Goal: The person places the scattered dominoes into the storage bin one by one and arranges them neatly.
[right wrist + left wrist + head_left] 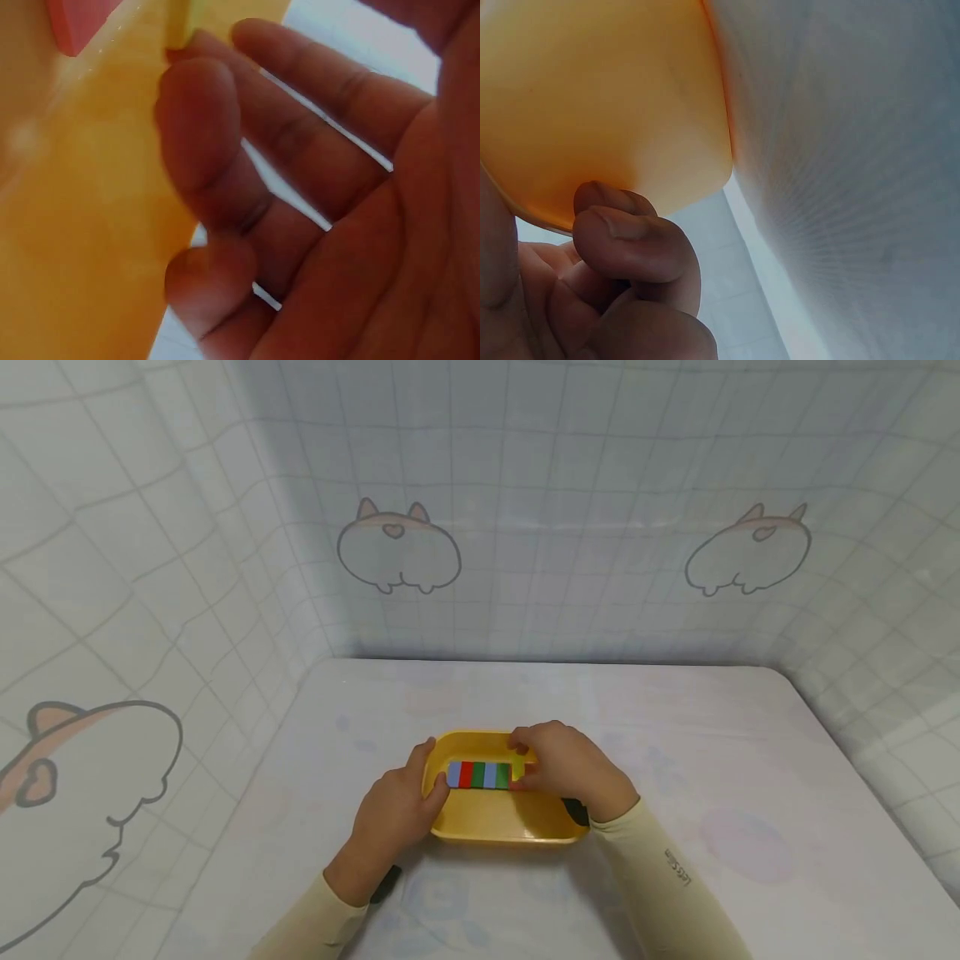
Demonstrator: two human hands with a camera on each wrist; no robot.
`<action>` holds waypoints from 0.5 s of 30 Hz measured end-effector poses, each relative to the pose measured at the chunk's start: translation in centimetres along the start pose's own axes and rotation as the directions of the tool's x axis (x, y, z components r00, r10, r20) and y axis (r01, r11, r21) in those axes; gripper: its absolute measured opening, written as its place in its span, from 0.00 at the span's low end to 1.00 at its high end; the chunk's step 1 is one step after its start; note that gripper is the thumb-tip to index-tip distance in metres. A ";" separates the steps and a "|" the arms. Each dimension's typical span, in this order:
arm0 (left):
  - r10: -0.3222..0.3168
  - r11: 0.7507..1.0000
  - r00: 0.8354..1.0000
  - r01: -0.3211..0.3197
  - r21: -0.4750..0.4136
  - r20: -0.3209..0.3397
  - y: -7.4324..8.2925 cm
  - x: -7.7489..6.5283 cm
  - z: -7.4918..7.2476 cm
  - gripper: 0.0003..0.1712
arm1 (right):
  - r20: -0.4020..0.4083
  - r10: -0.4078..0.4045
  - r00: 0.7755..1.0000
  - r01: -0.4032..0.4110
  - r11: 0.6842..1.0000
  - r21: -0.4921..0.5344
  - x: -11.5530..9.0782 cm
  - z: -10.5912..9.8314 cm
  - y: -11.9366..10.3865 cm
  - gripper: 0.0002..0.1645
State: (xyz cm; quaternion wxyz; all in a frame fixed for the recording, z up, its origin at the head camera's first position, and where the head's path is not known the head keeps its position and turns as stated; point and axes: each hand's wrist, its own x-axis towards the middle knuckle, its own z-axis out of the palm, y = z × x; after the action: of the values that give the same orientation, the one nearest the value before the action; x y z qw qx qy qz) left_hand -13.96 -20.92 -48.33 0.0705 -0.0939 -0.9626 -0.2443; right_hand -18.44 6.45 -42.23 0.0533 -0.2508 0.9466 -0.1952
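A yellow tray sits in front of me on the table. Several coloured blocks stand in a row inside it: light blue, red, green, light blue and green, with a further red block partly hidden at the right end. My left hand grips the tray's left rim, thumb over the edge, other fingers outside against the wall. Between the fingertips of my right hand a yellow block is pinched, at the row's right end.
The table has a pale, faintly patterned cover. Behind it and along both sides hang light grid-patterned sheets with cartoon animal drawings.
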 end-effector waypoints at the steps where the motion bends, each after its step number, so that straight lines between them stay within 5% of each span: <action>1: 0.001 1.000 1.000 -0.001 -0.001 -0.001 0.0 0.0 0.0 0.35 | 0.007 0.011 1.000 -0.011 1.000 -0.019 0.0 0.0 0.1 0.30; 15: -0.003 1.000 1.000 0.002 -0.007 -0.007 0.3 0.5 0.0 0.35 | 0.011 0.129 0.992 -0.125 0.973 -0.193 0.1 0.2 0.7 0.28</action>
State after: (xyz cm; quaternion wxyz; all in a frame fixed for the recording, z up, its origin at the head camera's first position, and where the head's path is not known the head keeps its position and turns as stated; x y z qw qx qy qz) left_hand -14.39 -20.58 -48.05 0.0734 -0.0920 -0.9616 -0.2481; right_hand -18.79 6.90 -42.72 0.0521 -0.1961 0.9745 -0.0961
